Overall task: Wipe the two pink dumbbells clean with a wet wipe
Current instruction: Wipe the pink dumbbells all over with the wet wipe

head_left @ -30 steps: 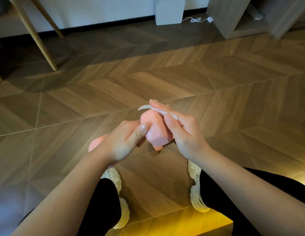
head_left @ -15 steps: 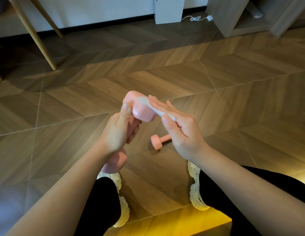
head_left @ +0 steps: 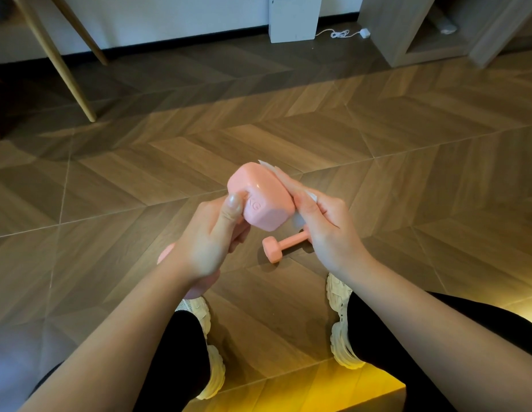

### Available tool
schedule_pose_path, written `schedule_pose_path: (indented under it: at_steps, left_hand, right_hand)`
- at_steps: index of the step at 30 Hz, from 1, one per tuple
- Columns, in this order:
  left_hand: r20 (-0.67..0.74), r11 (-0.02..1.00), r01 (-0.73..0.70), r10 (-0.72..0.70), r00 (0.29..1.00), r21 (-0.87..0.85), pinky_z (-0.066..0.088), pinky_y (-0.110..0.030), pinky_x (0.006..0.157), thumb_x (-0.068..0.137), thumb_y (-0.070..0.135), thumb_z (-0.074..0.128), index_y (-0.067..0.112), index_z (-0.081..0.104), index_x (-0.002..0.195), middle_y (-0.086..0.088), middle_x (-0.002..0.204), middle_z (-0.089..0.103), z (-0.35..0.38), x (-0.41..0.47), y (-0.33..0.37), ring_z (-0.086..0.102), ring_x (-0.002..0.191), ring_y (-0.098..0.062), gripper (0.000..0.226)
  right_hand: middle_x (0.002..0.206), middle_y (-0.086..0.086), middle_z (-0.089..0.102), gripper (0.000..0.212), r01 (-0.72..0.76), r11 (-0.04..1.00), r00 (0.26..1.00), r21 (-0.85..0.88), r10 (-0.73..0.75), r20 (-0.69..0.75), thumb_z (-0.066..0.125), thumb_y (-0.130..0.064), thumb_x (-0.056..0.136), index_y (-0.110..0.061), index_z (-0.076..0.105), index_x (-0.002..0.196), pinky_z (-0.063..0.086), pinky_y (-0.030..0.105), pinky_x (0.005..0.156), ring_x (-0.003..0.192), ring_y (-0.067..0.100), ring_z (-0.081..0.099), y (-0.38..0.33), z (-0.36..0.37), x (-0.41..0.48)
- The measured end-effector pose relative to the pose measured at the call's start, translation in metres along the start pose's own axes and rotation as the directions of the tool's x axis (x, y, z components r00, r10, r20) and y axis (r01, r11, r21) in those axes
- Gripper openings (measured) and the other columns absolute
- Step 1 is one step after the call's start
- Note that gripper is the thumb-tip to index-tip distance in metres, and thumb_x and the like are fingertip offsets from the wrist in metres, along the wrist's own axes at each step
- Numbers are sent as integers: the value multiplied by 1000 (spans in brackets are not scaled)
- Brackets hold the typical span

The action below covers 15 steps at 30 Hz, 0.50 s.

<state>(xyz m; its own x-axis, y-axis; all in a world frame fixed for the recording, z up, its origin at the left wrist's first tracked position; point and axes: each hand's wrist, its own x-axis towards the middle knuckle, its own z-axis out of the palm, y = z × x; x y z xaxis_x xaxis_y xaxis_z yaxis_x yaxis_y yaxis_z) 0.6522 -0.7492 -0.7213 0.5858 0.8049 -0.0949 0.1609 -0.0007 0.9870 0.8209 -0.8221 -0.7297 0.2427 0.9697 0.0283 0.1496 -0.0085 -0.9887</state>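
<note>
**A:** Item one?
**B:** Held dumbbell [head_left: 264, 197], pink, with blocky rounded heads. It is raised above the floor [head_left: 407, 173] in front of the person and tilted, upper head away from the body. The lower head shows only in part, below the left wrist.

**A:** Any marking?
**B:** Raised letters on the end face of the upper head. A "G" reads clearly and the letter before it looks like "K", its edge under the thumb. No brand can be read.

**A:** Left hand [head_left: 208, 242]?
**B:** It grips the handle, fingers [head_left: 240, 234] curled round it, thumb stretched up onto the lettered face.

**A:** Right hand [head_left: 327, 230]?
**B:** It holds the wet wipe [head_left: 299, 217], white and folded, clamped between thumb and fingers [head_left: 291, 185]. The fingers lie together along the right side of the upper head and press the wipe against it. A corner of the wipe sticks out past the fingertips.

**A:** Item two?
**B:** Second dumbbell [head_left: 281, 245], same pink, lying on its side on the floor just ahead of the shoes [head_left: 339, 337]. No hand touches it. Its far end is hidden behind the right hand, and any writing is too small to tell.

**A:** Surroundings?
**B:** A wood floor in a chevron pattern. A white box [head_left: 294, 17] stands at the wall, with a white cable [head_left: 339, 33] beside it. Slanted wooden legs [head_left: 59, 60] stand at the far left.
</note>
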Motion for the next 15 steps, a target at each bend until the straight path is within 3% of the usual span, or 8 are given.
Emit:
schedule_pose_path:
  at_steps: [1,2,4,7,9,11,13,15]
  left_hand:
    - [-22,1000,3,-3,1000,-1,22,-30,50,83,79,35,27,43,53,7,50,32,-1,1,1,30,55,-15,61]
    - [-41,1000,3,-2,999,9,22,-32,50,84,74,31,24,41,52,2,51,32,-2,2,1,31,54,-15,60]
    - [-51,999,1,1,999,34,23,-32,49,84,72,27,15,39,55,-10,53,32,-5,4,2,32,51,-14,64]
    - [12,1000,13,-13,1000,-10,21,-31,50,83,81,32,20,42,57,-1,52,32,-9,1,2,30,52,-14,67]
    - [95,1000,-4,3,995,17,22,-26,49,79,89,34,28,46,51,5,47,32,-8,0,1,29,52,-14,68]
    - [123,999,-8,2,992,46,24,-25,49,78,89,35,30,47,51,5,47,34,-5,-1,-1,29,54,-14,66]
    - [84,999,21,-24,996,29,24,-26,50,76,91,37,26,44,57,6,53,36,-5,0,-1,30,56,-14,68]
    - [28,999,33,-34,999,34,24,-26,49,76,91,35,23,43,60,3,56,36,-7,2,-2,31,55,-13,70]
  right_hand:
    - [84,-4,66,42,12,1000,1000,7,-12,-10,36,-25,105,-14,52,143,47,27,57,61,33,52,0,0,-2]
    - [65,9,50,45,21,1000,1000,20,-20,-12,36,-27,104,-14,51,144,40,21,51,53,31,40,1,-1,-3]
    - [61,19,30,46,36,998,999,50,-37,11,36,-28,103,-15,50,145,34,18,46,51,26,29,4,-1,-5]
    - [59,3,42,46,33,997,999,63,-35,31,35,-28,103,-15,51,144,36,21,48,51,21,36,3,1,-3]
    - [89,-15,65,45,16,997,998,80,-21,60,34,-27,104,-13,52,143,52,23,71,77,8,61,0,2,-2]
    - [122,-1,65,46,-31,994,998,107,24,65,33,-27,103,-10,53,142,49,42,100,113,19,62,-1,2,-1]
    - [121,14,67,46,-45,995,998,90,39,58,33,-26,103,-10,52,142,47,24,93,97,11,62,-1,-1,-1]
    - [87,14,69,46,-42,996,998,82,38,40,34,-25,102,-10,52,142,42,9,68,63,2,48,0,-1,-4]
